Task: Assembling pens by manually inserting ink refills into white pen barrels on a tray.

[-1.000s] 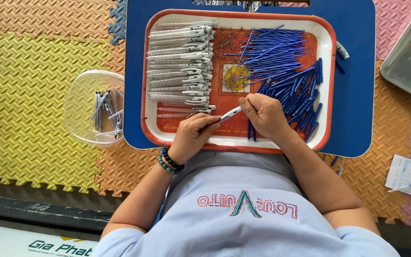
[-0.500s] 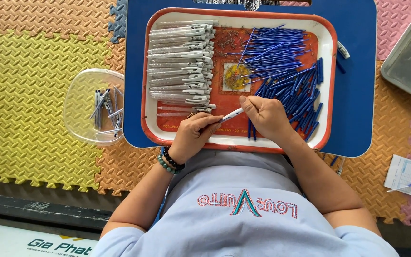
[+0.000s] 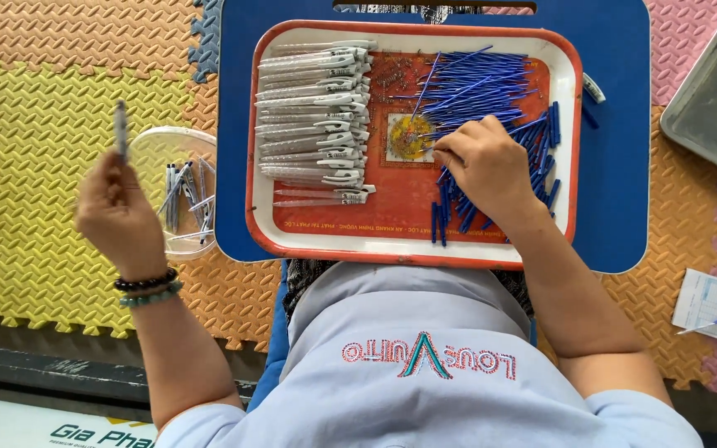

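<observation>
An orange and white tray (image 3: 412,247) lies on a blue lap desk (image 3: 616,166). On its left side lies a stack of clear grey pen barrels (image 3: 313,108); on its right, a heap of thin blue refills (image 3: 483,87). My right hand (image 3: 483,170) rests on the blue refills, fingertips pinched near the tray's middle. My left hand (image 3: 118,216) is raised over the yellow mat, left of the tray, and holds an assembled pen (image 3: 120,129) upright. Just right of it stands a clear plastic bowl (image 3: 159,145) with several finished pens inside.
Foam puzzle mats in yellow, orange and pink cover the floor. A metal tray (image 3: 711,95) sits at the upper right. A sheet of paper with a blue pen (image 3: 711,323) on it lies at the lower right. A loose pen part (image 3: 593,87) lies on the lap desk.
My left hand has left the tray and swung out to the left with the assembled pen, up beside the clear bowl. My right hand has shifted up onto the blue refills.
</observation>
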